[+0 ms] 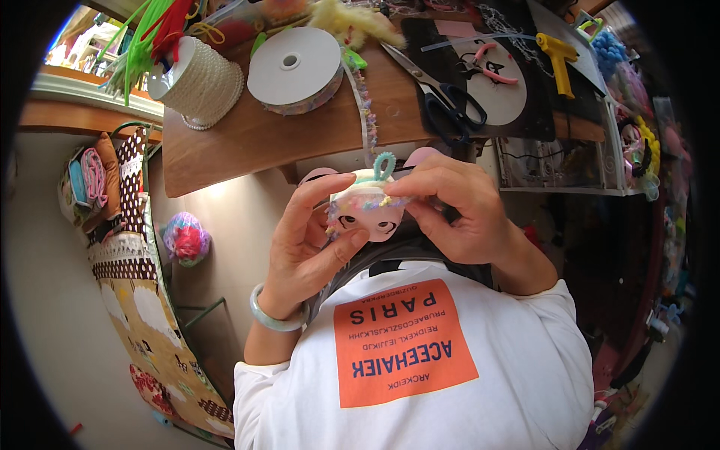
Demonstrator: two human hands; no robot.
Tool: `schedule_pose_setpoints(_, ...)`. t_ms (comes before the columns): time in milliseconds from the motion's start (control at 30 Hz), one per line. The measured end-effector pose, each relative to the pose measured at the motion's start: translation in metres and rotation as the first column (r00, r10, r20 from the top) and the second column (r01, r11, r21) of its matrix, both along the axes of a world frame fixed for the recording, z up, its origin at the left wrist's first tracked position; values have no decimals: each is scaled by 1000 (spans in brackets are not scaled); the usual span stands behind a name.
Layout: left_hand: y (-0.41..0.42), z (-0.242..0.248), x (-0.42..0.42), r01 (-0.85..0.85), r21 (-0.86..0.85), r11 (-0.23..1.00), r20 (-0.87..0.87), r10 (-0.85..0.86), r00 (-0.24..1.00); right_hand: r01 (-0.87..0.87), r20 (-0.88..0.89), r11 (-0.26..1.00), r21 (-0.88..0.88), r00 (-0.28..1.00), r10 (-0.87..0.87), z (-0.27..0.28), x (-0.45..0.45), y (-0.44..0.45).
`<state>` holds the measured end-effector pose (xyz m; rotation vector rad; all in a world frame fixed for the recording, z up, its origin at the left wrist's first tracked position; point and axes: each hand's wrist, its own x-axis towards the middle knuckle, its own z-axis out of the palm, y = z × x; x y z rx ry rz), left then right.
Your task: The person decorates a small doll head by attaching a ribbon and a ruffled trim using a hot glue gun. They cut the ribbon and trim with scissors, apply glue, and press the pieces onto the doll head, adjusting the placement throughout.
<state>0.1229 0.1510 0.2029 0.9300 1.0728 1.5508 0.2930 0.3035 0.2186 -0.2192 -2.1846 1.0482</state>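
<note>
A small doll head (371,216) with drawn eyes is held between my two hands, in front of my lap. My left hand (312,236) grips it from the side, the thumb near its face. The fingers of my right hand (458,202) pinch the pastel tufted trim (368,203) at the other side of the head. A teal loop (385,166) stands up from its top. From the head, a strip of the same trim (365,107) runs up over the table edge towards a white spool (298,67). My right fingertips are partly hidden.
On the wooden table (225,152) are a reel of white pearl beads (205,84), large scissors (444,95), pink-handled pliers (492,67) and a yellow glue gun (557,62). A fabric-covered rack (135,281) stands at the left. A wire-fronted shelf (562,169) is at the right.
</note>
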Motion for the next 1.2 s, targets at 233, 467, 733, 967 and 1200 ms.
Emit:
schedule_pose_setpoints(233,7,0,3,0,167,986,-28,4,1000,102,-80,994,29,992,-100,1,-2,-6)
schedule_pose_setpoints(467,8,-3,4,-38,100,994,38,35,999,121,-105,983,140,989,-107,-2,2,-3)
schedule_pose_setpoints(733,6,-5,7,-51,-3,999,189,51,981,118,-109,980,160,989,-101,-7,3,0)
schedule_pose_setpoints(967,12,5,11,-47,-114,992,358,85,930,72,-98,997,-37,992,-75,-5,4,-4)
schedule_pose_setpoints(1200,15,2,12,-51,-135,989,404,103,909,58,-79,995,-83,995,-65,-6,4,-4)
